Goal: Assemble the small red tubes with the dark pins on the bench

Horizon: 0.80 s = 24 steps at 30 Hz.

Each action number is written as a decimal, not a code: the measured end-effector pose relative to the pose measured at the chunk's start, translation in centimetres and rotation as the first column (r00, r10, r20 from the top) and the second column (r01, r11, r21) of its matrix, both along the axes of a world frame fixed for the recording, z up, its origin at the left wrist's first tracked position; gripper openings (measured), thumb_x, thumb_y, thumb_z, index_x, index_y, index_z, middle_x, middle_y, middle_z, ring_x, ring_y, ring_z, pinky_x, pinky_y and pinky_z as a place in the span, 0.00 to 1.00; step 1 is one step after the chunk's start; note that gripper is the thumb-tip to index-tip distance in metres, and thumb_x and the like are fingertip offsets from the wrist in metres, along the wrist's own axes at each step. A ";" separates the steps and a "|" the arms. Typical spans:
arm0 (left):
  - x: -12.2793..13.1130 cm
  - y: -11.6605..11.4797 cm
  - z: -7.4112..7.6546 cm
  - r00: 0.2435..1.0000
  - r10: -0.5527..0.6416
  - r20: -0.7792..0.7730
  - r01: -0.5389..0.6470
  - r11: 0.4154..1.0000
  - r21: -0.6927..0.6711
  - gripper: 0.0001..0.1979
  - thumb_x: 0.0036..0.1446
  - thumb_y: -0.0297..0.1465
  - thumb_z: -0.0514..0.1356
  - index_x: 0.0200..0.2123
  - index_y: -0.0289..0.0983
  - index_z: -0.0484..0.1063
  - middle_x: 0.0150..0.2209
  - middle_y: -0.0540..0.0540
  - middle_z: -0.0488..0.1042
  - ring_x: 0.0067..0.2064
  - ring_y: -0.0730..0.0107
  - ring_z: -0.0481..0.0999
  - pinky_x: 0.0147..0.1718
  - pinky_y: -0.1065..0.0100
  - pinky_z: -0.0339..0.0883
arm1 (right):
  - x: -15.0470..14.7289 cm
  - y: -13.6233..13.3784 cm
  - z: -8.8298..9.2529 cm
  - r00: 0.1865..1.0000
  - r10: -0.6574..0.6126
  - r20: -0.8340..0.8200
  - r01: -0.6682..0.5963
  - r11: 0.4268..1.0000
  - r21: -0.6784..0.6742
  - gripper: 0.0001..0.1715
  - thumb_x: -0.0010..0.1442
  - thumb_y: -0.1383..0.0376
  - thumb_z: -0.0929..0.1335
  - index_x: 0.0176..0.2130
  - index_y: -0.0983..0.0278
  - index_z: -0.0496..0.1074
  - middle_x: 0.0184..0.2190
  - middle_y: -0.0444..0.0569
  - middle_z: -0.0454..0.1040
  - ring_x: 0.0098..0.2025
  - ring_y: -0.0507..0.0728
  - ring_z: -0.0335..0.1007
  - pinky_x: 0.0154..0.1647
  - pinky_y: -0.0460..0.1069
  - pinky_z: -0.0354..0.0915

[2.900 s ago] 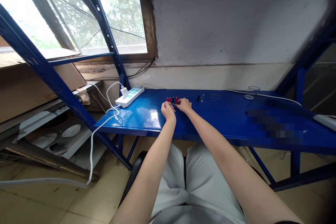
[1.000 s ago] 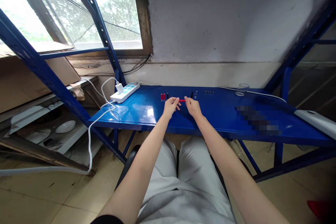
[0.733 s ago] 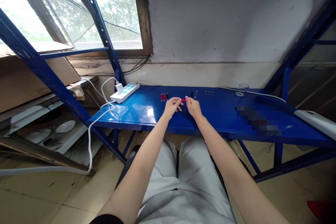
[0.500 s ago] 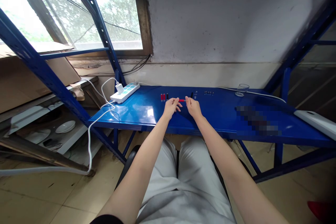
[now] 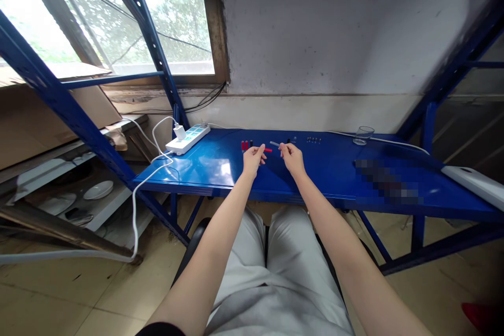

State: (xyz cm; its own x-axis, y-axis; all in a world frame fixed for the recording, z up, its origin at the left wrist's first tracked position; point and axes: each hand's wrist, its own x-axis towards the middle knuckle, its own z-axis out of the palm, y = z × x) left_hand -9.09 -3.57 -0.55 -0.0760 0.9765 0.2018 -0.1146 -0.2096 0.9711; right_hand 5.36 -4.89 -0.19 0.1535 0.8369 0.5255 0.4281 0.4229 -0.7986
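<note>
Over the blue metal shelf, my left hand pinches a small red piece by its left end. A little to the right, my right hand pinches a thin grey piece that points up and left. The two pieces are apart. Behind my left hand stand two red pieces and a black one. Another black piece and a row of small dark parts lie behind my right hand.
A white power strip with a plugged charger and white cable sits at the shelf's back left. A glass stands at the back right, with a white cable beside it. Blue rack posts rise left and right. Dishes lie on a lower rack.
Both hands held one red piece between them. Now they have drawn apart: the red part stays in my left hand and a grey part has come away in my right.
</note>
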 end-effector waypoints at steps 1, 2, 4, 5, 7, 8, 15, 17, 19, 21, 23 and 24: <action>0.1 -0.1 0.0 0.999 -0.031 -0.014 0.031 1.000 0.002 0.18 0.47 0.45 0.61 0.25 0.34 0.67 0.19 0.50 0.69 0.16 0.81 0.64 0.14 0.76 0.52 | 0.0 0.2 -0.1 0.999 0.030 -0.023 -0.030 1.000 -0.006 0.27 0.54 0.44 0.60 0.28 0.64 0.68 0.23 0.47 0.69 0.26 0.52 0.63 0.30 0.47 0.61; 0.1 -0.1 0.0 0.998 -0.064 -0.028 0.064 0.998 0.004 0.18 0.46 0.45 0.61 0.25 0.34 0.67 0.19 0.50 0.69 0.16 0.81 0.64 0.14 0.76 0.52 | -0.1 0.5 -0.2 0.997 0.066 -0.041 -0.067 0.998 -0.020 0.26 0.52 0.44 0.62 0.29 0.64 0.68 0.25 0.48 0.70 0.27 0.53 0.64 0.30 0.48 0.61; 0.2 -0.2 0.0 0.994 -0.106 -0.040 0.107 0.994 0.016 0.18 0.46 0.45 0.62 0.25 0.34 0.68 0.20 0.50 0.69 0.16 0.81 0.64 0.14 0.76 0.52 | -0.2 0.7 -0.2 0.986 0.146 -0.074 -0.151 0.986 -0.072 0.26 0.48 0.44 0.65 0.30 0.64 0.70 0.27 0.49 0.72 0.28 0.53 0.65 0.30 0.48 0.62; 0.2 -0.2 -0.1 0.993 -0.112 -0.038 0.113 0.993 0.024 0.18 0.46 0.45 0.62 0.25 0.34 0.68 0.20 0.49 0.70 0.16 0.80 0.64 0.14 0.76 0.52 | -0.2 0.7 -0.2 0.979 0.184 -0.093 -0.193 0.975 -0.107 0.25 0.46 0.45 0.67 0.30 0.64 0.70 0.28 0.50 0.73 0.28 0.53 0.65 0.30 0.49 0.63; 0.2 -0.1 -0.2 0.994 -0.106 -0.025 0.107 0.994 0.038 0.18 0.46 0.45 0.62 0.26 0.34 0.68 0.20 0.50 0.69 0.16 0.81 0.64 0.14 0.76 0.52 | -0.3 0.6 -0.2 0.963 0.240 -0.120 -0.258 0.950 -0.173 0.25 0.44 0.46 0.68 0.30 0.64 0.71 0.27 0.49 0.73 0.26 0.52 0.65 0.28 0.49 0.62; 0.2 0.0 -0.2 0.994 -0.104 -0.022 0.104 0.994 0.043 0.18 0.46 0.45 0.61 0.26 0.34 0.68 0.20 0.50 0.69 0.16 0.81 0.64 0.14 0.77 0.52 | -0.4 0.5 -0.2 0.958 0.260 -0.123 -0.281 0.939 -0.198 0.25 0.43 0.47 0.69 0.30 0.65 0.71 0.27 0.49 0.73 0.26 0.52 0.64 0.27 0.49 0.62; 0.2 0.3 -0.6 0.992 -0.084 -0.092 0.096 0.986 0.135 0.18 0.46 0.45 0.61 0.26 0.34 0.72 0.15 0.53 0.63 0.15 0.82 0.59 0.16 0.76 0.52 | -0.3 0.5 -0.6 0.942 0.334 -0.029 -0.333 0.925 -0.184 0.23 0.44 0.48 0.69 0.29 0.65 0.73 0.29 0.50 0.74 0.29 0.53 0.66 0.33 0.50 0.62; 0.3 0.2 -0.6 0.990 -0.070 -0.126 0.090 0.982 0.163 0.17 0.47 0.45 0.60 0.26 0.34 0.73 0.15 0.53 0.63 0.16 0.82 0.58 0.16 0.75 0.52 | -0.2 0.8 -0.9 0.936 0.351 -0.022 -0.349 0.918 -0.188 0.23 0.44 0.48 0.69 0.28 0.65 0.73 0.28 0.48 0.73 0.28 0.53 0.65 0.32 0.49 0.62; 0.3 0.2 -0.7 0.986 -0.063 -0.155 0.091 0.979 0.183 0.17 0.49 0.44 0.58 0.27 0.35 0.73 0.17 0.52 0.65 0.16 0.81 0.58 0.17 0.75 0.53 | -0.2 1.0 -1.1 0.930 0.368 -0.012 -0.363 0.910 -0.201 0.23 0.45 0.48 0.68 0.27 0.65 0.73 0.24 0.47 0.72 0.26 0.52 0.64 0.30 0.48 0.61; 0.3 0.2 -0.8 0.981 -0.065 -0.181 0.101 0.975 0.196 0.17 0.50 0.44 0.57 0.28 0.35 0.74 0.19 0.51 0.67 0.17 0.81 0.59 0.17 0.75 0.54 | -0.2 1.0 -1.2 0.926 0.377 0.009 -0.367 0.908 -0.203 0.23 0.44 0.47 0.68 0.25 0.66 0.71 0.21 0.45 0.69 0.25 0.52 0.62 0.27 0.48 0.59; 0.3 0.3 -0.8 0.979 -0.066 -0.194 0.106 0.973 0.205 0.17 0.51 0.43 0.57 0.28 0.34 0.74 0.21 0.49 0.69 0.18 0.80 0.61 0.19 0.74 0.55 | -0.3 0.8 -1.0 0.927 0.373 0.028 -0.362 0.912 -0.192 0.24 0.44 0.46 0.68 0.23 0.66 0.70 0.20 0.45 0.67 0.24 0.51 0.59 0.26 0.47 0.57; 0.3 0.3 -0.9 0.978 -0.068 -0.196 0.109 0.973 0.206 0.17 0.51 0.43 0.57 0.28 0.34 0.74 0.21 0.49 0.70 0.19 0.80 0.62 0.20 0.74 0.56 | -0.3 0.7 -0.9 0.929 0.367 0.037 -0.355 0.917 -0.184 0.25 0.44 0.46 0.68 0.22 0.66 0.69 0.19 0.44 0.66 0.23 0.50 0.58 0.26 0.47 0.56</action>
State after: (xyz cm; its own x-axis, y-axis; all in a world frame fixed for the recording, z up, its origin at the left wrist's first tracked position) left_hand -8.81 -3.28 -1.42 0.0674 0.9099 0.4093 0.0363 -0.4122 0.9104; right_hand 5.01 -4.15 -1.12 -0.2078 0.9063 0.3680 0.3288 0.4190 -0.8464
